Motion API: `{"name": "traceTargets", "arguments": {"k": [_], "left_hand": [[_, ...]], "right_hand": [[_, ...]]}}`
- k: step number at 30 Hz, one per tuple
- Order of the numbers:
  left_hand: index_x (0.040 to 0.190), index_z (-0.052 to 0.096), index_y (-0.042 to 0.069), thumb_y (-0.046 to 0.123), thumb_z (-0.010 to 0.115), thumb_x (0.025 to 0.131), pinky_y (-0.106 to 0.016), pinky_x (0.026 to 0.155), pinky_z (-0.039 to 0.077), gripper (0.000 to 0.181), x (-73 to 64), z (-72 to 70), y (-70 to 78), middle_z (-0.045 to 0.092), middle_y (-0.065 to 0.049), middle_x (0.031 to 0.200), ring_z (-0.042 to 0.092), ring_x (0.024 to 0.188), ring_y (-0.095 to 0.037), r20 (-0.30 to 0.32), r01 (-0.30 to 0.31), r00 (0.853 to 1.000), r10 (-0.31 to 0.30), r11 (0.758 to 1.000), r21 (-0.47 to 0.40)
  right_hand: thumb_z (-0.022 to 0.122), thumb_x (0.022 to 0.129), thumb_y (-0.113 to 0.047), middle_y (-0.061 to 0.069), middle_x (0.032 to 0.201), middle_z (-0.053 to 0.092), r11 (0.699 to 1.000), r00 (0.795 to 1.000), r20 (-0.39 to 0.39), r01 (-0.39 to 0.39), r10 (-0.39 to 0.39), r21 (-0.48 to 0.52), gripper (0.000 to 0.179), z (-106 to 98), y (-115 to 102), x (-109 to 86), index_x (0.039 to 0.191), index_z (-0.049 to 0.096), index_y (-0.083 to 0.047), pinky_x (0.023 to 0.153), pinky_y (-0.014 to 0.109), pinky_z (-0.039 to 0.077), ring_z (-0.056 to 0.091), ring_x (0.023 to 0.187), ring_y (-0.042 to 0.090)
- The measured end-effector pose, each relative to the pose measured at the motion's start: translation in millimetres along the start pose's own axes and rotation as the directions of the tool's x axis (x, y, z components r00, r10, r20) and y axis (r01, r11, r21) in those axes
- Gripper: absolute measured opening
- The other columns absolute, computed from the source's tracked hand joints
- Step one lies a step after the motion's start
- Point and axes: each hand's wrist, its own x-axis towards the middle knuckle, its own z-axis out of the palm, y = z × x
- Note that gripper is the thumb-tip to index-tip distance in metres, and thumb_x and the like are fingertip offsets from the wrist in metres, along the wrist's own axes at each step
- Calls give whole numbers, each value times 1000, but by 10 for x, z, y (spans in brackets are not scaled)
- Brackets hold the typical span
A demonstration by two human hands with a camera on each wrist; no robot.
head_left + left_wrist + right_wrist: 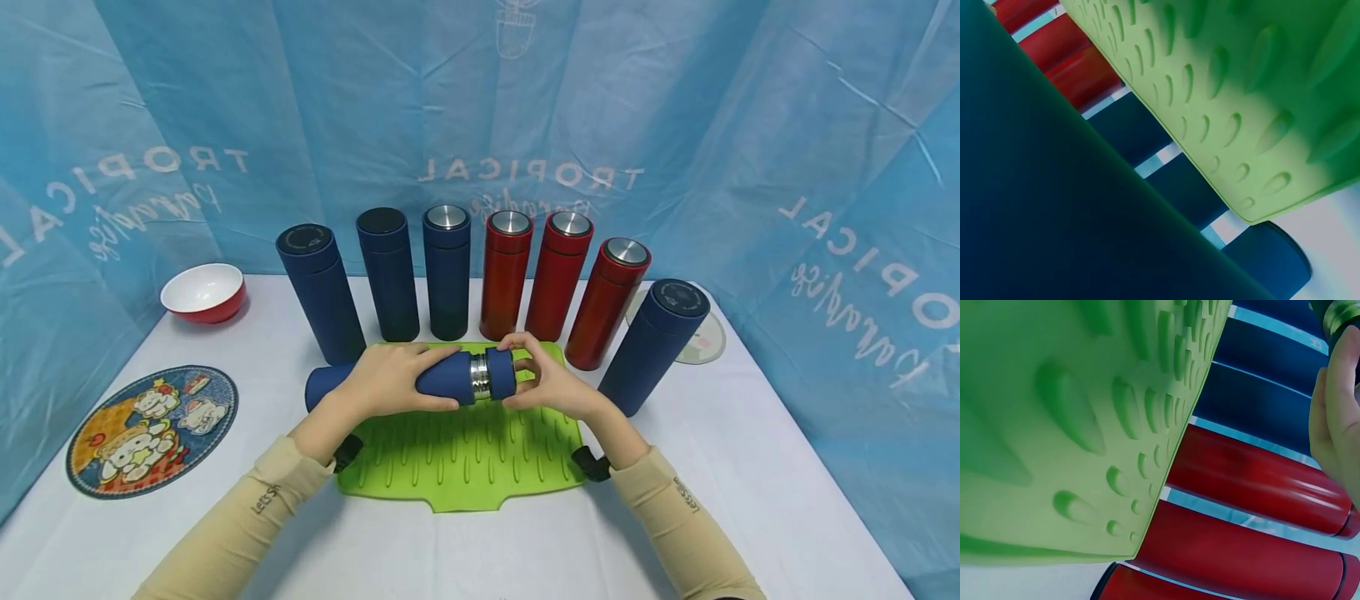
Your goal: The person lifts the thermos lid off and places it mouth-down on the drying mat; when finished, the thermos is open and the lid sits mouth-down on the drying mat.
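Observation:
A blue thermos flask [446, 379] lies level above the green mat [465, 458]. My left hand [390, 379] grips its body from above, near the middle. Its lid [500, 373] is between the thumb and fingers of my right hand [551, 383]. Between lid and body shows a band of silver neck [480, 377]; whether the lid still touches the neck cannot be told. In the left wrist view the flask body [1054, 200] fills the lower left and hides the left hand. The right wrist view has the right hand's fingers [1342, 381] at its right edge.
Behind the mat stand three blue flasks [386, 275] and three red flasks [555, 275]. Another blue flask [652, 350] stands at right, before a round pale mat [705, 342]. At left are a red-and-white bowl [213, 312] and a cartoon placemat [153, 429].

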Motion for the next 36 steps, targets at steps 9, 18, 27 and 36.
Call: {"name": "traceTargets", "arguments": {"k": [9, 18, 27, 36], "left_hand": [[137, 46, 26, 68, 61, 71, -33, 62, 48, 79, -111, -19, -66, 63, -7, 112, 60, 79, -18, -37, 51, 998, -52, 998, -31], [138, 42, 24, 54, 72, 69, -45, 67, 49, 81, -312, -83, -270, 61, -12, 115, 60, 91, -29, -222, 157, 956, -192, 974, -165], [139, 36, 9, 38, 75, 73, -59, 83, 40, 82, -554, -89, -481, 51, -24, 126, 52, 105, -43, -382, 287, 787, -484, 836, -468], [140, 30, 8, 22, 78, 74, -59, 93, 36, 82, -713, -88, -601, 46, -21, 132, 46, 116, -38, -372, 266, 670, -643, 675, -689]], "right_hand": [[69, 80, -8, 8, 134, 27, 999, 994, -110, -8, 2, -50, 57, -12, 14, 5, 125, 34, -18, 82, 39, 50, 40, 116, 35], [63, 84, -3, 7, 138, 28, 995, 987, -159, -40, 24, -94, 52, -25, 24, -5, 126, 36, -15, 86, 39, 46, 39, 118, 34], [62, 84, 0, 10, 141, 26, 991, 986, -164, -61, 40, -122, 51, -36, 25, 4, 127, 37, -10, 88, 39, 46, 39, 118, 35], [66, 83, -7, 8, 139, 29, 990, 986, -164, -54, 32, -133, 53, -16, 36, -19, 127, 38, -16, 86, 38, 47, 39, 117, 32]]}}
